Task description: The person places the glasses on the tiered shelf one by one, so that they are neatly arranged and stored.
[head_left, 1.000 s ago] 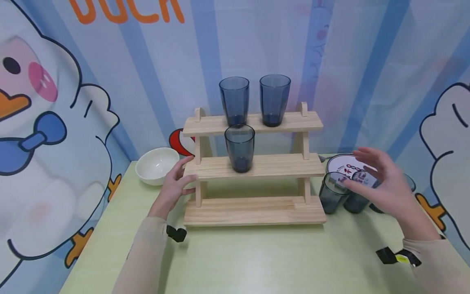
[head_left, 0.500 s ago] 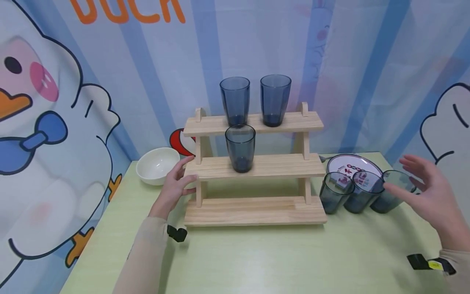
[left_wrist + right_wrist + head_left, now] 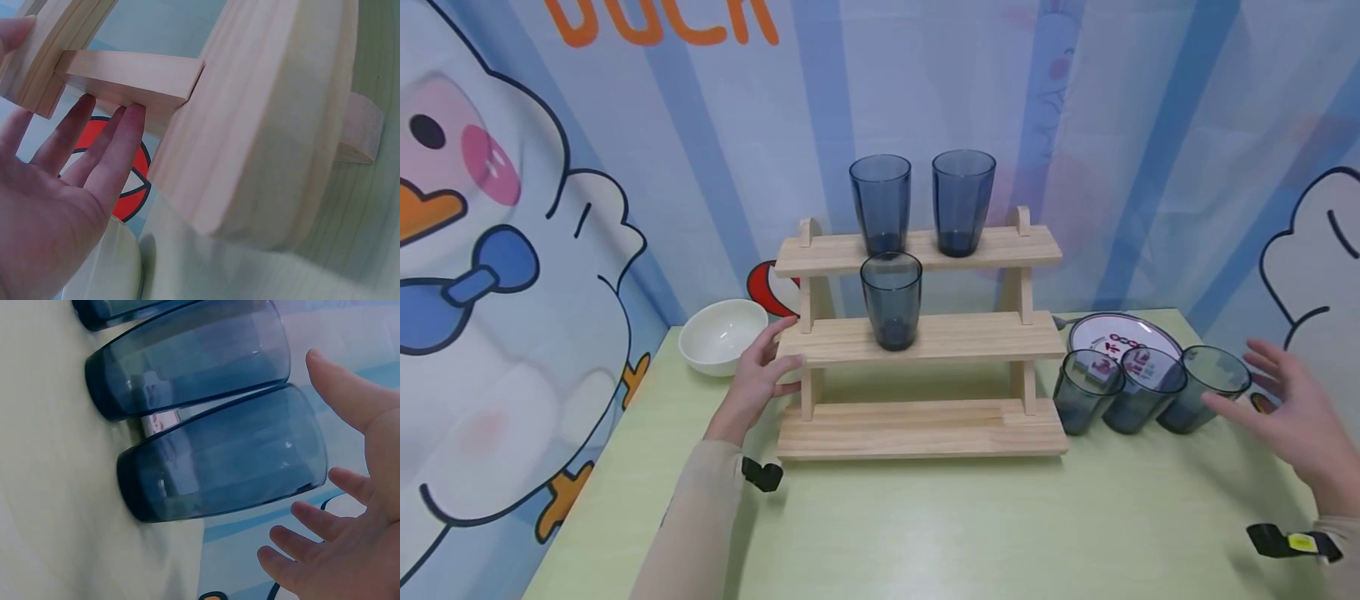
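Observation:
A three-step wooden display rack (image 3: 917, 433) stands mid-table. My left hand (image 3: 752, 387) holds its left side: the thumb lies on a board, the fingertips touch the upright (image 3: 131, 72) in the left wrist view. Two blue-grey glasses (image 3: 881, 200) stand on the top step and one glass (image 3: 891, 304) on the middle step. Right of the rack, three more glasses stand in a row. My right hand (image 3: 1296, 421), fingers spread, is beside the rightmost glass (image 3: 225, 459) near its rim; nothing is in its grasp, and a small gap shows in the right wrist view.
A white bowl (image 3: 722, 337) sits behind my left hand. Behind the row of glasses lies a round plate (image 3: 1123, 333) with printed lettering. A printed duck curtain (image 3: 715, 150) hangs along the back of the green table (image 3: 917, 533).
My right hand has moved right, from over the row of glasses to the outer side of the rightmost one. My left hand and the glasses have stayed in place.

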A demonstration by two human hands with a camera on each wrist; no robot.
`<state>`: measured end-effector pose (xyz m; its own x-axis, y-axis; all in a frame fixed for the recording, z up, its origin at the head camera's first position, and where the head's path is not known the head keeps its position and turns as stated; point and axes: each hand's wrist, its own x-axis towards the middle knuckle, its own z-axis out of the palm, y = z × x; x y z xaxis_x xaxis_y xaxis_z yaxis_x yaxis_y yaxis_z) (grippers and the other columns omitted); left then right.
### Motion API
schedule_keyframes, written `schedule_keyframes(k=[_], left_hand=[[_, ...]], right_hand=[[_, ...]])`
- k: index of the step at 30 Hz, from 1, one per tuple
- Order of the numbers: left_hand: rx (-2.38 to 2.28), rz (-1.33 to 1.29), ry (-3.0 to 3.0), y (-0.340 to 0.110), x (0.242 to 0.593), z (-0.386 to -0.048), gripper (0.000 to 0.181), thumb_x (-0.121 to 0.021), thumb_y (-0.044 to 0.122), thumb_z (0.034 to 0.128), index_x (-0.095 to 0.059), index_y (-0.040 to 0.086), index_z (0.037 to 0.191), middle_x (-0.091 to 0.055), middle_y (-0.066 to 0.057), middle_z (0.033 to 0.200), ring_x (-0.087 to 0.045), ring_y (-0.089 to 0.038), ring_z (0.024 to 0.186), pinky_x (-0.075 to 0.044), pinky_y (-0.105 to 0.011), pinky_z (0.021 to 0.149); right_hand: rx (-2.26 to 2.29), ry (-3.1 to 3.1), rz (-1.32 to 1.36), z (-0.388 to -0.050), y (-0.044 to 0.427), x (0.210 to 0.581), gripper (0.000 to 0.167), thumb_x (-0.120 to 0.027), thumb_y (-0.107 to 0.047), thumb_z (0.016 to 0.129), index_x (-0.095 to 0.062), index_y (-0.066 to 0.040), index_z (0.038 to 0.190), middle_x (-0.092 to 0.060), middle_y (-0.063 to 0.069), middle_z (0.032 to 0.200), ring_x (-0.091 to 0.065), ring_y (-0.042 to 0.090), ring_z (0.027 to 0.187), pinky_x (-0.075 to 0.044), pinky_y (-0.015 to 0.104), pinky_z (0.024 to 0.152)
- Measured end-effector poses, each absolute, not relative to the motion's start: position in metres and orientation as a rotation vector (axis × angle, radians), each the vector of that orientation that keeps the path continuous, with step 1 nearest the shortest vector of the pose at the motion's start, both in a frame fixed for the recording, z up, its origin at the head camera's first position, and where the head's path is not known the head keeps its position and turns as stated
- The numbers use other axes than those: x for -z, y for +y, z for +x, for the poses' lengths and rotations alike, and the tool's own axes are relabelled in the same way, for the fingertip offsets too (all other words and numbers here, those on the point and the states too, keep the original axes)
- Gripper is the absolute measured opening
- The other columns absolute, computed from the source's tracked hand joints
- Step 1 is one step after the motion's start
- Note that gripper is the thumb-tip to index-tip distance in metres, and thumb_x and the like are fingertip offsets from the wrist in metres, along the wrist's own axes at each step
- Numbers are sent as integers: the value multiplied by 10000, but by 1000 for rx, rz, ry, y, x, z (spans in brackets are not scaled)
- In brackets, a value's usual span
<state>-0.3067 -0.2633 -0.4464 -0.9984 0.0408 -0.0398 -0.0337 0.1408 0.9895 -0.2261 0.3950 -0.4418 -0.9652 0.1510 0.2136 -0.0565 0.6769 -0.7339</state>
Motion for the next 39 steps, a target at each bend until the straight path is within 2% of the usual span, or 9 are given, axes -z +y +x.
schedule_keyframes(k=[5, 8, 10, 12, 19, 24, 26, 35, 39], left_hand=[[-2020, 18, 2337, -263, 446, -306, 692, -699, 223, 991, -404, 331, 1607, -443, -126, 1602, -524, -406, 1376, -576, -586, 967], [-2023, 32, 2337, -264, 446, -306, 712, -695, 219, 992, -379, 292, 1626, -451, -139, 1590, -528, -414, 1367, -574, -593, 968], [-2024, 35, 2338, -264, 447, -306, 715, -693, 217, 992, -374, 285, 1629, -452, -141, 1587, -528, -416, 1365, -573, -597, 968], [-2027, 37, 2336, -264, 447, -307, 708, -690, 213, 994, -381, 299, 1625, -447, -139, 1592, -523, -416, 1371, -571, -602, 968], [-2045, 40, 2323, -264, 448, -306, 693, -690, 197, 997, -397, 308, 1615, -448, -140, 1587, -526, -410, 1368, -570, -610, 964], [-2046, 43, 2321, -264, 448, -305, 682, -685, 199, 1004, -400, 320, 1612, -442, -146, 1594, -524, -409, 1369, -564, -611, 975], [-2044, 41, 2323, -264, 448, -305, 668, -687, 204, 1004, -416, 339, 1600, -444, -143, 1592, -525, -405, 1368, -564, -607, 976], [-2052, 44, 2315, -265, 448, -306, 669, -683, 189, 1005, -415, 329, 1602, -447, -142, 1589, -519, -407, 1371, -564, -613, 972], [-2048, 48, 2318, -265, 448, -305, 678, -679, 185, 1003, -407, 321, 1609, -441, -147, 1598, -516, -413, 1372, -563, -612, 973]], right_hand=[[-1268, -2663, -92, -231, 404, 454, 1036, -730, -299, 998, 8, -74, 1689, -44, 401, 1671, -122, 712, 1448, -198, 829, 1104], [-1317, -2665, -73, -233, 408, 462, 1050, -739, -284, 996, 26, -120, 1696, -108, 414, 1656, -158, 683, 1456, -359, 394, 1240], [-1338, -2676, -70, -235, 409, 467, 1057, -740, -282, 997, 39, -141, 1697, -171, 412, 1640, -193, 666, 1455, -428, 104, 1050], [-1344, -2694, -84, -236, 410, 471, 1067, -741, -301, 995, 48, -150, 1697, -215, 411, 1624, -229, 648, 1451, -403, -9, 804], [-1426, -2693, -88, -239, 411, 486, 963, -721, -309, 1009, -57, -273, 1705, -361, 210, 1615, -269, 566, 1494, -451, 35, 806], [-1422, -2648, -26, -240, 410, 492, 908, -725, -261, 1008, -134, -270, 1698, -498, -149, 1363, -468, 84, 1384, -455, 26, 810], [-1423, -2631, -21, -242, 409, 492, 894, -723, -258, 1009, -151, -262, 1696, -500, -193, 1344, -468, -29, 1303, -457, 23, 812], [-1395, -2591, -122, -245, 407, 492, 861, -741, -302, 992, -230, -274, 1684, -511, -225, 1271, -487, 105, 1381, -471, 17, 785], [-1381, -2527, -176, -244, 405, 496, 846, -772, -292, 969, -292, -290, 1665, -531, -208, 1260, -533, -6, 1232, -477, 13, 772]])
